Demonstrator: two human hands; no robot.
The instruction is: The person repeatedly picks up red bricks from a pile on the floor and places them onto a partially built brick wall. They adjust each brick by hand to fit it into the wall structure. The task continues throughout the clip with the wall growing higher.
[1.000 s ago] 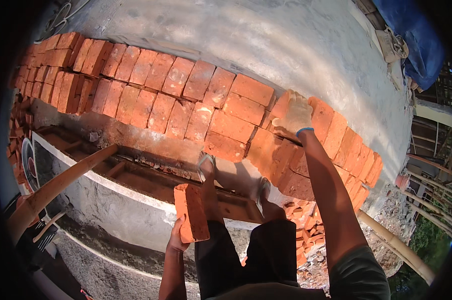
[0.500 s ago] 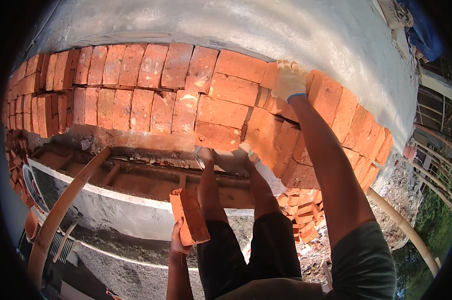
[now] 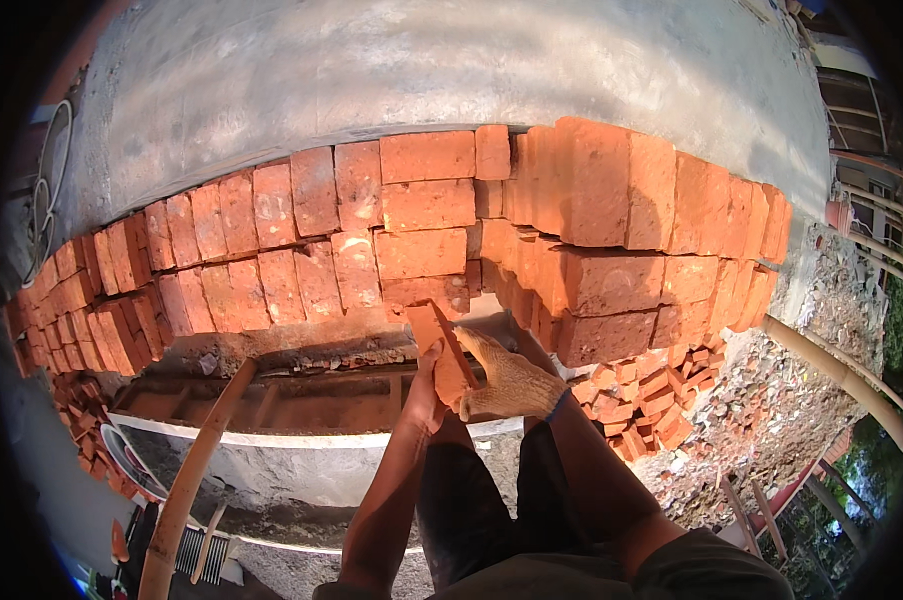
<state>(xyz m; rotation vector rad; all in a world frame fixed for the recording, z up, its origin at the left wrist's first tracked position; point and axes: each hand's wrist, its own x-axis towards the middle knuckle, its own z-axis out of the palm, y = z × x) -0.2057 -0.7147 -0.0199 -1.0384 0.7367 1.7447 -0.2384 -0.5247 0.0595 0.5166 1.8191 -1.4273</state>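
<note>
A single orange-red brick (image 3: 448, 352) is held tilted in front of my body, above my thighs. My bare left hand (image 3: 426, 393) is closed around its left side. From the right, my right hand (image 3: 513, 382), in a tan work glove with a blue cuff, grips the same brick, its fingers at the upper part and its thumb near the lower end. Just beyond the hands runs a stacked row of bricks (image 3: 427, 208). To its right rises a taller part of the brick stack (image 3: 597, 185), partly in the shadow of my body.
Behind the bricks stands a grey plastered wall (image 3: 452, 65). A bamboo pole (image 3: 200, 470) slants at the left, another bamboo pole (image 3: 842, 385) at the right. Loose bricks (image 3: 652, 405) lie heaped on rubble right of my legs. A concrete ledge (image 3: 312, 485) lies to the left.
My right hand has come back from the top of the stack to the brick in my left hand. The brick has risen away from my body, and the view has shifted.
</note>
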